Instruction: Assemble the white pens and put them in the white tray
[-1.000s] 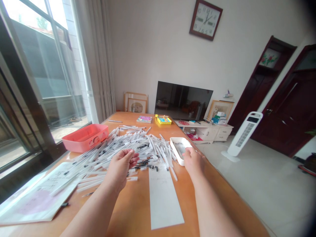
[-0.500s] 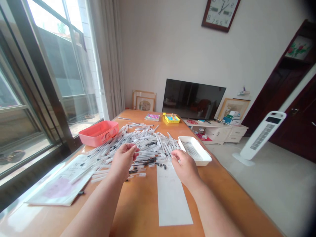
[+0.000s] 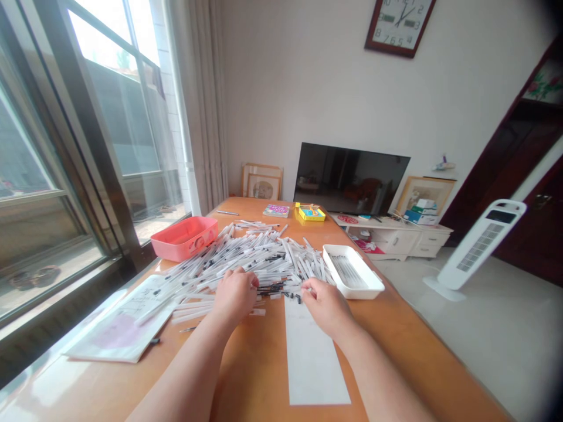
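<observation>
At the left, the coral-red box point(image 3: 173, 251) stands on the table point(image 3: 253, 375) beside the heap of pen parts point(image 3: 250, 249), with a sheet of paper point(image 3: 112, 331) nearer the person. The heap sprawls loosely across the middle, clear tubes mixed with dark pieces. The left hand point(image 3: 236, 292) is at its near edge with fingers curled in; whether it grips anything cannot be told. Next come small black pieces point(image 3: 270, 288) and a white paper strip point(image 3: 312, 360). The right hand point(image 3: 324, 302) has thumb and fingertips drawn close; any held piece is too small to tell. Rightmost, the white tray point(image 3: 365, 291) holds a row of slim items point(image 3: 344, 268). Judging by this, only a small share is laid in order; most remains unsorted.
</observation>
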### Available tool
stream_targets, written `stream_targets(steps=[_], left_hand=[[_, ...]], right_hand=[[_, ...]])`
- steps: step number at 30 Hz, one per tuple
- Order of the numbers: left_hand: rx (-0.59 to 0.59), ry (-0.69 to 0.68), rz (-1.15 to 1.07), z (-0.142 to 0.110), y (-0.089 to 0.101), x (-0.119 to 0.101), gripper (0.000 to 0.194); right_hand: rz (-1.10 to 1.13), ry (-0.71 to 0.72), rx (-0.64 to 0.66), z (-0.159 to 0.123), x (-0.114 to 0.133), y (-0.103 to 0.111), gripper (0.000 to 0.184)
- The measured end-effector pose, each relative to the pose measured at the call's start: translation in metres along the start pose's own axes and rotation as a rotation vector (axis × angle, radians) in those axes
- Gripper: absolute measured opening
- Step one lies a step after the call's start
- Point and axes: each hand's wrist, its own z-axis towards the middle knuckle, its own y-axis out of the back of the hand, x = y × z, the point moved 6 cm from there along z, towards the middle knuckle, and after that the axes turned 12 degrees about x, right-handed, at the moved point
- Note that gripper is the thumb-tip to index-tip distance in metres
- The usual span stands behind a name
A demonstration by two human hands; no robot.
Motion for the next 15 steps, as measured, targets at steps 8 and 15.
stream_targets(steps=[8, 15], left_hand=[[0.027, -0.002, 0.057, 0.0002, -0.0027, -0.0024, 0.026], [0.015, -0.016, 0.068, -0.0019, 0.0007, -0.0026, 0.025]], right_hand=[[0.036, 0.040, -0.013, 0.0008, 0.0004, -0.0011, 0.019], [0.067, 0.037, -0.031, -0.0007, 0.0014, 0.0022, 0.019]])
